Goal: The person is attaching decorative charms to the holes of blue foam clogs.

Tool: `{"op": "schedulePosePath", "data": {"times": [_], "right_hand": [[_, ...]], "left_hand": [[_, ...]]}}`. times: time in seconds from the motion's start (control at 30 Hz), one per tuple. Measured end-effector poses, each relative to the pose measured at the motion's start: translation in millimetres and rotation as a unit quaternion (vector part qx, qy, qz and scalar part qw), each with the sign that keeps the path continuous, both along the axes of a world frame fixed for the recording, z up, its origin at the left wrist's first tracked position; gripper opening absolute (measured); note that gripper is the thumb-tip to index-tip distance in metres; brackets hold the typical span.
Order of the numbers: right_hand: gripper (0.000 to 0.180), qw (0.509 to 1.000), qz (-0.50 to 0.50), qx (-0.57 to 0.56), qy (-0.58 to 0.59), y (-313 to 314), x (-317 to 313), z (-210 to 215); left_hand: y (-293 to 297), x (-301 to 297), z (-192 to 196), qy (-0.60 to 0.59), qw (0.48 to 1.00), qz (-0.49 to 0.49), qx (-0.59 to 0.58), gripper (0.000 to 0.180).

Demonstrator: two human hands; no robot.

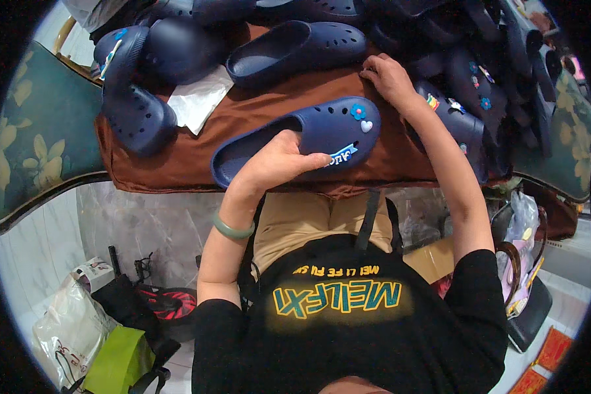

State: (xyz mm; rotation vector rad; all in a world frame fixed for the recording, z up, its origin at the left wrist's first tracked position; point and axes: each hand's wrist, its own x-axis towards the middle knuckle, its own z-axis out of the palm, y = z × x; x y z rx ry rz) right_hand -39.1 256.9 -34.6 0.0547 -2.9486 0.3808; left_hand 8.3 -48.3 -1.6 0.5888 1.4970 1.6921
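A navy clog (289, 134) with round holes lies in front of me, toe to the right. My left hand (279, 157) holds it, with the fingers inside the foot opening and the thumb pressed on top by a blue and white name charm (341, 155). Near its toe sit a blue flower charm (358, 111) and a white heart charm (366, 127). My right hand (387, 77) rests on the brown cloth (289, 95), its fingers slightly bent and apart, beside the toe of a plain navy clog (299, 49). Nothing shows in its grasp.
More navy clogs crowd the back and the right, including a decorated clog (453, 118) by my right forearm. At left, stacked clogs (138, 115) stand beside a crumpled white sheet (200, 98). Floral green chair panels (36, 131) flank the table. Bags (79, 325) sit below.
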Motion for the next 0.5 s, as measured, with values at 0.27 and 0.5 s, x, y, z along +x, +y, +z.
{"op": "schedulePosePath", "data": {"times": [0.27,0.5], "right_hand": [[0.019,0.953,0.080,-0.290,0.046,-57,47,53],[0.017,0.955,0.173,-0.186,0.155,-87,55,48]], "left_hand": [[-3,-1,11,0.018,0.998,0.000,-0.056,0.047],[-2,-2,2,0.017,0.998,-0.002,-0.063,0.048]]}}
